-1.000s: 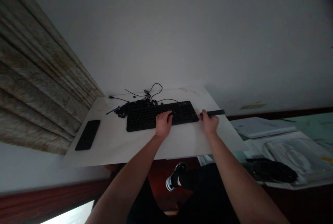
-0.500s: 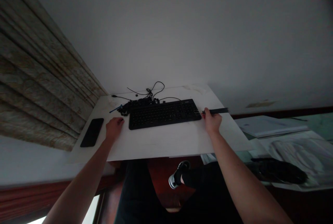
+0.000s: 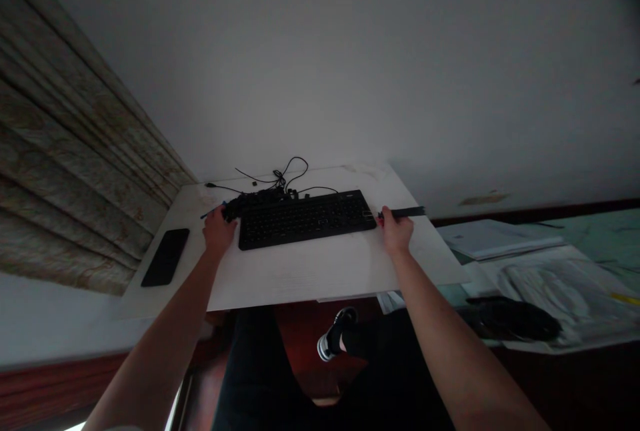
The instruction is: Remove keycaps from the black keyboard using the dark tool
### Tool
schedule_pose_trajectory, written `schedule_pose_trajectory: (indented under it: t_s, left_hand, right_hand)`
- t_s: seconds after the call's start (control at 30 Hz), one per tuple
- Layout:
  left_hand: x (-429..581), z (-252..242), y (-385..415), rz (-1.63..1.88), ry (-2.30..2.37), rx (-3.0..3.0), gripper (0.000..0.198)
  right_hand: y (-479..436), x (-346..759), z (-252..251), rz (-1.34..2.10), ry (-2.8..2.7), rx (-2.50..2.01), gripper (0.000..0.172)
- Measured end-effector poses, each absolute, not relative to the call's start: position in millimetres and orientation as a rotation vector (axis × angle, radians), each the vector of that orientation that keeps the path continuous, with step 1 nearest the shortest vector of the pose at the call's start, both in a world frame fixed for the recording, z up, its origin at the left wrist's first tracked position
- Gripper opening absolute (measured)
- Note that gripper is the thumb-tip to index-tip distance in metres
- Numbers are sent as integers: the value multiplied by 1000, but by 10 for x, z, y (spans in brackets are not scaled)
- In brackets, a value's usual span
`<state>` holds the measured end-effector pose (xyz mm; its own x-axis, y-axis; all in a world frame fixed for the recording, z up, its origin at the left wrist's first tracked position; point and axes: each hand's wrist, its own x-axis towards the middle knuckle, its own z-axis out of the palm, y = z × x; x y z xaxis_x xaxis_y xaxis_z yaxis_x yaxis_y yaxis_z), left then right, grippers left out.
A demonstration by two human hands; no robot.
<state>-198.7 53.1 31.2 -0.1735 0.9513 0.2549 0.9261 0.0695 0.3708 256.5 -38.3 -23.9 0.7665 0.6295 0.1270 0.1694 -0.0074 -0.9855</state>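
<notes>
A black computer keyboard (image 3: 306, 221) lies on a white board (image 3: 300, 277). My left hand (image 3: 219, 231) reaches its left end, with the fingertips on a heap of small black pieces (image 3: 243, 204) and close to a thin blue stick (image 3: 213, 211). Whether those fingers grip anything is hidden. At the keyboard's right end, my right hand (image 3: 396, 232) pinches a narrow black bar (image 3: 406, 213). Thin black cables (image 3: 287, 174) loop behind the keyboard.
A black phone (image 3: 165, 257) lies on the board's left side, beside a draped curtain (image 3: 65, 151). A white wall rises behind. Papers (image 3: 500, 239) and a black item (image 3: 510, 319) lie lower right. My black-and-white shoe (image 3: 337, 334) shows below the board.
My left hand has moved from the keyboard's keys, out to the left, then up to the black heap. My right hand still has the bar. The view has shifted slightly.
</notes>
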Motion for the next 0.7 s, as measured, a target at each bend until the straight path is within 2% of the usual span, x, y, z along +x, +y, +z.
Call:
schedule_pose_trajectory:
  t_s: [0.1, 0.27, 0.47, 0.7]
  left_hand:
    - [-1672, 332, 401, 835, 2195, 2128, 47]
    - [-655, 218, 67, 975, 1735, 2383, 35]
    - [351, 42, -100, 800, 1293, 2473, 22]
    - [486, -22, -63, 681, 1268, 2535, 31]
  right_hand:
    - [-357, 2554, -242, 400, -538, -1489, 45]
    - [-360, 2554, -229, 406, -536, -1473, 45]
    - [-392, 2545, -179, 460, -507, -1447, 42]
    - [-380, 2508, -65, 552, -524, -1446, 41]
